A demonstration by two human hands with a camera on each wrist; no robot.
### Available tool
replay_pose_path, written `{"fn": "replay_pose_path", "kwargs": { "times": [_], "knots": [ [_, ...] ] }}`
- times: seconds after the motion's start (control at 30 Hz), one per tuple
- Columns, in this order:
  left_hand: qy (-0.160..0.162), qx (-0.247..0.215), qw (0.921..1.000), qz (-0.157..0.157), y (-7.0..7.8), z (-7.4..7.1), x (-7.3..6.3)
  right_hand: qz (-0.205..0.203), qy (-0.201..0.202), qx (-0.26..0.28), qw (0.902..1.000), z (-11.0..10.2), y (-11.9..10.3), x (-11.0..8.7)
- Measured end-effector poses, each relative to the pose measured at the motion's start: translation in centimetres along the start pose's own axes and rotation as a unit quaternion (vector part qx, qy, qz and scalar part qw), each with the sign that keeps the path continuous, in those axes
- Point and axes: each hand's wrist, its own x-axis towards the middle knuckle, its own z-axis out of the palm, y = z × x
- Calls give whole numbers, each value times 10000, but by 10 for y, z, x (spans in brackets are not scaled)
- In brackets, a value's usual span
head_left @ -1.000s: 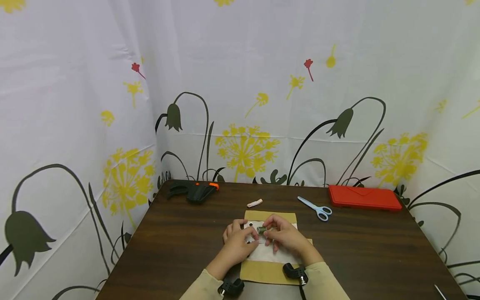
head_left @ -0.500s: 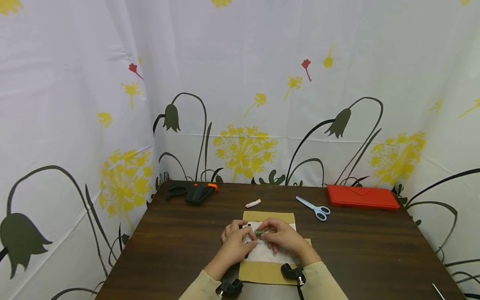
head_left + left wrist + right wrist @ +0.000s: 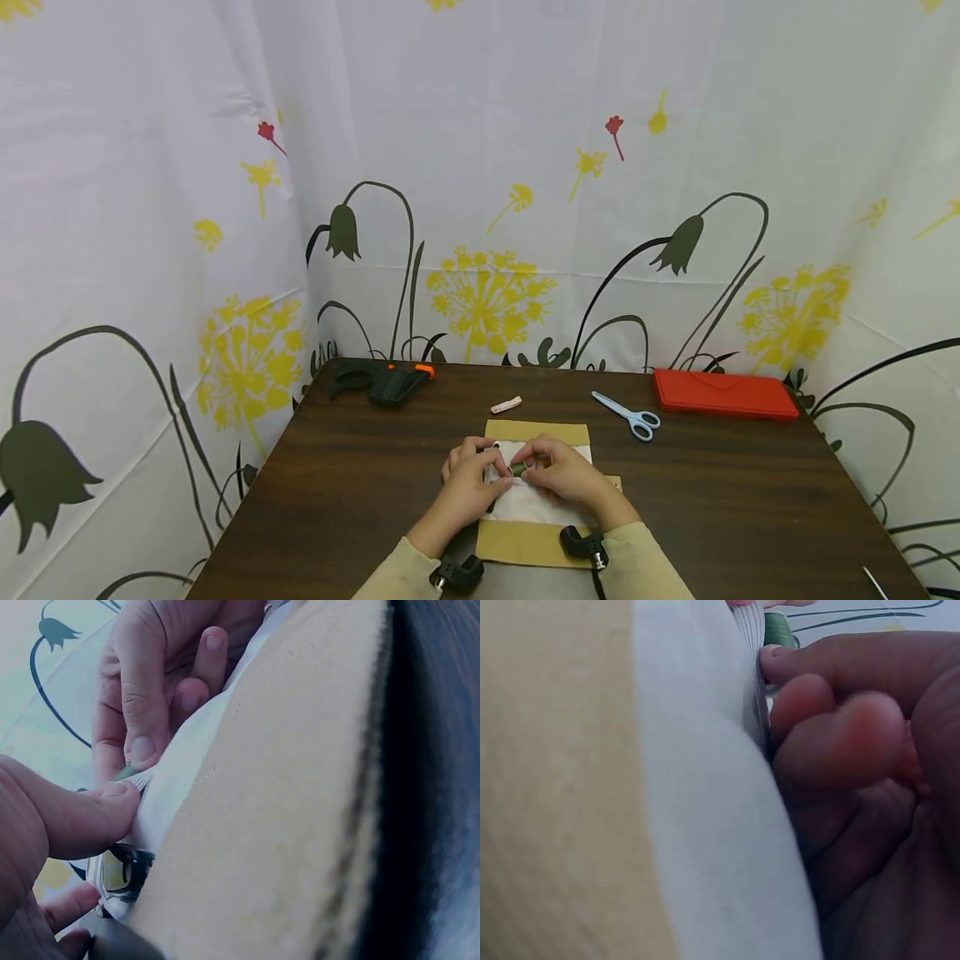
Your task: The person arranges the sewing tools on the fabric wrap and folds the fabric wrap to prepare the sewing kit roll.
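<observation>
A fabric pouch [image 3: 532, 546], tan with a white inner panel, lies unfolded on the dark table. Over its upper part my right hand [image 3: 564, 475] pinches a small spool of green thread [image 3: 518, 470] between thumb and fingers. On the other side, my left hand [image 3: 472, 479] pinches a ribbed white elastic band [image 3: 751, 637] at the spool's end. The right wrist view shows the green thread [image 3: 780, 630] right beside this band. Below the left thumb [image 3: 112, 810] sits a glossy dark item [image 3: 135, 870] against the white cloth. Fingers hide part of the spool.
Light-blue scissors [image 3: 628, 415] and a small pale strip [image 3: 506, 405] lie beyond the pouch. A red case [image 3: 727, 394] is at the back right, a black and orange clamp [image 3: 386, 383] at the back left. A thin metal rod [image 3: 876, 583] lies near the right edge.
The spool has moved slightly down and left, and now tilts against the left fingertips. Both hands have drawn closer together around it.
</observation>
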Motion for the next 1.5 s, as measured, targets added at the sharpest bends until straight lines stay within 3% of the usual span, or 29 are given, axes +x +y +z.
{"fn": "replay_pose_path", "kwargs": {
  "times": [0.17,0.4,0.77,1.03,1.27,1.5],
  "knots": [
    [-186,-63,9994,-297,6,-5,3,80,-53,-128,9999,-1,-5,1],
    [-36,-58,9993,-360,-3,1,3,143,-142,-209,9996,0,-6,0],
    [-251,-9,9984,-499,3,-5,4,85,-108,-389,9991,-1,-9,1],
    [-216,-50,9983,-542,3,-5,3,86,-184,-392,9990,-1,-8,1],
    [-16,60,9993,-373,3,-3,2,0,-255,-370,9990,-1,-9,0],
    [-20,150,9991,-397,-4,4,6,303,-219,-91,9993,-1,-8,-1]
  ]
}}
